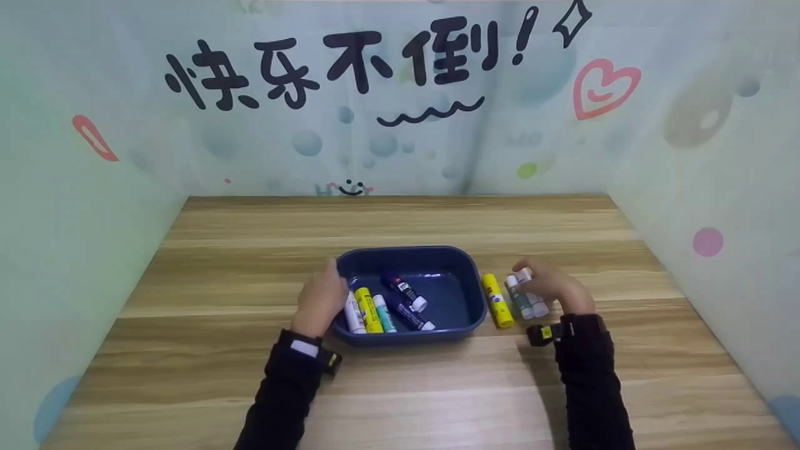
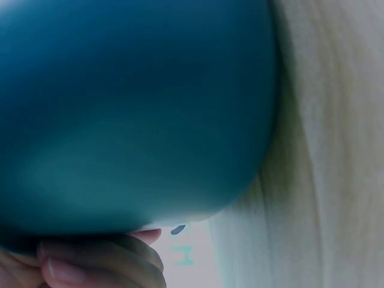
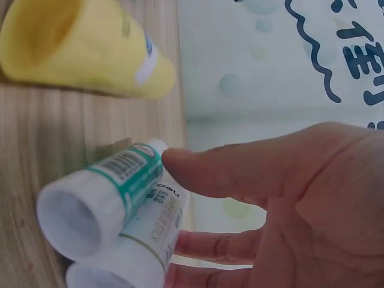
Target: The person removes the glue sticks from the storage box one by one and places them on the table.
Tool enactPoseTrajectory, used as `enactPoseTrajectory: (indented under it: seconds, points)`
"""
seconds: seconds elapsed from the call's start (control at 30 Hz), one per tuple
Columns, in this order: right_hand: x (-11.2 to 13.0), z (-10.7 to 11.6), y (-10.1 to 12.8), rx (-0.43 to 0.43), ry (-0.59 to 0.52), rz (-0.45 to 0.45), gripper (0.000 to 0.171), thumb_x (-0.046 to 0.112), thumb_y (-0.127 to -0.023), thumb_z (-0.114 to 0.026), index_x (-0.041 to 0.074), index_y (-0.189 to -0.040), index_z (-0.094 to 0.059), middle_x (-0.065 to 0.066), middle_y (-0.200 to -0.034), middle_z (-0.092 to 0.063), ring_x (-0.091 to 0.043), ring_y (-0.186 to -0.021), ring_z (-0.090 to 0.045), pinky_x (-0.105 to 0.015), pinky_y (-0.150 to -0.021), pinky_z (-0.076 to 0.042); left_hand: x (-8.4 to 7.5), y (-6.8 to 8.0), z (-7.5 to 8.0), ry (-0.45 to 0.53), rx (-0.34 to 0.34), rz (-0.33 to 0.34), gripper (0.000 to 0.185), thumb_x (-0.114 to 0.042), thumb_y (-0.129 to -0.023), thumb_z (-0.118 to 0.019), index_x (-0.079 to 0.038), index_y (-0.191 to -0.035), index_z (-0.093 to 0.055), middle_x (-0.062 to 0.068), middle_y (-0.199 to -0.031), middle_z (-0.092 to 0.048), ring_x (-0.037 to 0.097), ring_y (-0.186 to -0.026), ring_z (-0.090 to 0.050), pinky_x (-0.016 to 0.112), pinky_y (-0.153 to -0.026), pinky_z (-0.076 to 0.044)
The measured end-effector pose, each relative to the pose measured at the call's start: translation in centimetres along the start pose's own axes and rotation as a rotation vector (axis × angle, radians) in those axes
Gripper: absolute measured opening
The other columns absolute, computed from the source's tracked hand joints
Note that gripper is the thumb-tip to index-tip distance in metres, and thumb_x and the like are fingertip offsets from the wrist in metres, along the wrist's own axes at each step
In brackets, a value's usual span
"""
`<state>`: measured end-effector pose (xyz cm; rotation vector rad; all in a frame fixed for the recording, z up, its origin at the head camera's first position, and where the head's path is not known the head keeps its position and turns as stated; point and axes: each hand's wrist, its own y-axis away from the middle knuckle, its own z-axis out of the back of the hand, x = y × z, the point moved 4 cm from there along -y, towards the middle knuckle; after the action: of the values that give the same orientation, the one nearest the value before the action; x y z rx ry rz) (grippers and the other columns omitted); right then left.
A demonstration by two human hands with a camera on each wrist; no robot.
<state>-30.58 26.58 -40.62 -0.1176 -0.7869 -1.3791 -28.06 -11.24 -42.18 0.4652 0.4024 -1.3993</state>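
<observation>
Looking down from the head view, the left hand (image 1: 320, 301) grips the near-left rim of the navy tray (image 1: 462, 259), which holds five glue sticks (image 1: 369, 310). Right of it, the right hand (image 1: 550, 284) curls over two white glue sticks (image 1: 528, 299) on the counter (image 1: 400, 387); a yellow stick (image 1: 497, 300) lies between tray and grip.

Left wrist: fingers (image 2: 99, 264) press under the tray's wall (image 2: 132, 108).

Right wrist: thumb (image 3: 240, 171) and fingers pinch the green-banded stick (image 3: 99, 195).

soft even light, faint shadows under the sleeves, head view sharp, both wrist views close and blurred
</observation>
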Motion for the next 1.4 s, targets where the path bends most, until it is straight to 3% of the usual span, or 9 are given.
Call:
enactPoseTrajectory:
  seconds: [0.17,0.27,0.37,0.47,0.63,0.83,1.13,1.4]
  points:
    - [0.3,0.0,0.1,-0.003,0.014,-0.013,0.051,0.020,-0.092,-0.052,0.001,-0.136,-0.036,-0.030,-0.129,-0.043,-0.030,-0.097,-0.052,-0.034,-0.071,-0.047,0.0,0.1,0.0,0.006,-0.003,0.000,0.044,-0.015,-0.095,-0.043,0.001,-0.135,-0.036,0.029,-0.116,-0.058,0.038,-0.101,-0.060,0.050,-0.079,-0.050]
    - [0.8,0.1,0.3,-0.027,0.052,0.001,0.053,0.024,-0.093,-0.050,0.001,-0.138,-0.035,-0.031,-0.135,-0.040,-0.040,-0.109,-0.050,-0.047,-0.084,-0.046,0.0,0.1,0.0,0.006,-0.005,0.002,0.044,-0.015,-0.095,-0.042,0.001,-0.135,-0.036,0.029,-0.117,-0.057,0.038,-0.102,-0.060,0.050,-0.080,-0.050]
    - [1.6,0.3,0.4,-0.083,0.109,0.048,0.052,0.023,-0.093,-0.049,-0.001,-0.138,-0.035,-0.033,-0.139,-0.035,-0.047,-0.125,-0.038,-0.057,-0.099,-0.035,0.0,0.0,0.0,0.007,-0.015,0.003,0.043,-0.015,-0.095,-0.043,0.002,-0.134,-0.037,0.028,-0.117,-0.058,0.038,-0.102,-0.060,0.049,-0.080,-0.050]
    - [2.5,0.3,0.5,-0.138,0.128,0.094,0.051,0.021,-0.094,-0.050,-0.001,-0.137,-0.036,-0.033,-0.140,-0.033,-0.048,-0.129,-0.030,-0.059,-0.103,-0.029,0.0,0.1,0.0,0.009,-0.013,0.005,0.044,-0.015,-0.095,-0.043,0.001,-0.135,-0.037,0.028,-0.117,-0.058,0.038,-0.102,-0.060,0.050,-0.081,-0.050]
    - [4.2,0.2,0.9,-0.204,0.137,0.188,0.049,0.019,-0.093,-0.053,-0.001,-0.135,-0.039,-0.034,-0.135,-0.036,-0.047,-0.124,-0.037,-0.058,-0.101,-0.033,0.0,0.0,0.0,0.020,-0.002,0.007,0.044,-0.015,-0.095,-0.042,0.001,-0.135,-0.037,0.028,-0.119,-0.056,0.038,-0.104,-0.059,0.050,-0.082,-0.049]
    - [6.6,-0.4,1.5,-0.256,0.106,0.309,0.046,0.014,-0.090,-0.057,0.000,-0.131,-0.044,-0.029,-0.125,-0.043,-0.044,-0.116,-0.044,-0.055,-0.096,-0.038,0.1,-0.1,0.0,-0.007,0.005,-0.004,0.046,-0.017,-0.095,-0.042,-0.001,-0.137,-0.033,0.028,-0.110,-0.060,0.036,-0.092,-0.062,0.046,-0.070,-0.051]
    - [10.0,-2.6,2.1,-0.200,0.099,0.467,0.041,0.016,-0.089,-0.060,0.001,-0.125,-0.051,-0.023,-0.122,-0.053,-0.039,-0.111,-0.052,-0.050,-0.092,-0.044,0.0,0.0,0.0,0.000,-0.010,-0.018,0.044,-0.016,-0.095,-0.043,0.000,-0.135,-0.036,0.029,-0.112,-0.059,0.039,-0.096,-0.061,0.050,-0.074,-0.050]
    - [11.2,-4.3,1.7,-0.206,0.187,0.466,0.038,0.015,-0.085,-0.064,0.003,-0.120,-0.055,-0.020,-0.114,-0.058,-0.033,-0.107,-0.055,-0.047,-0.092,-0.045,0.1,0.1,0.1,0.014,-0.001,-0.003,0.043,-0.017,-0.095,-0.042,-0.002,-0.135,-0.036,0.027,-0.117,-0.058,0.038,-0.100,-0.060,0.050,-0.078,-0.049]
